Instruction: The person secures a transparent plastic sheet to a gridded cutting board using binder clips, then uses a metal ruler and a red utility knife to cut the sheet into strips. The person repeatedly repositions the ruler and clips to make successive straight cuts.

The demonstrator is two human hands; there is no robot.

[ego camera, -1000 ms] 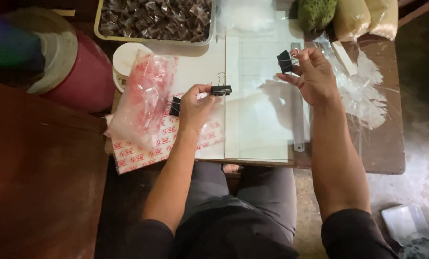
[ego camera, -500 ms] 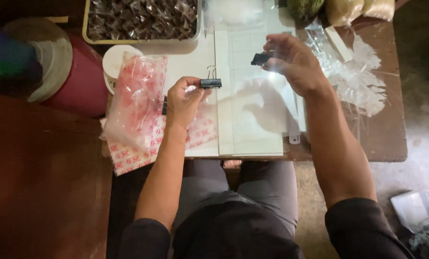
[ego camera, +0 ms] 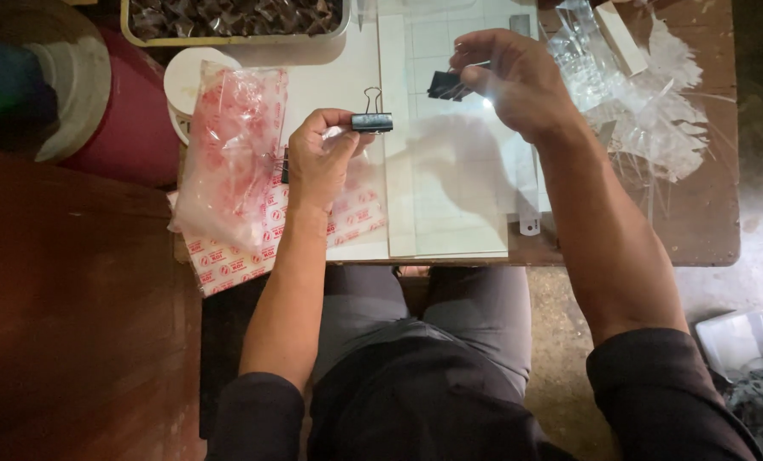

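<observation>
Left hand pinches a black binder clip, wire loops up; right hand grips another clip. Red-printed bags lie left, clear wrap right.

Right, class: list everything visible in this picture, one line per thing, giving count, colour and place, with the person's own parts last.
binder clips: two, black, one in each hand
clear sheet: one, transparent, table centre
printed bags: a stack, red and white, table left
tray: one, pale, dark contents, top left
loose plastic wrappers: a heap, clear, table right
table: one, brown
left hand: holding one clip
right hand: holding the other clip
</observation>
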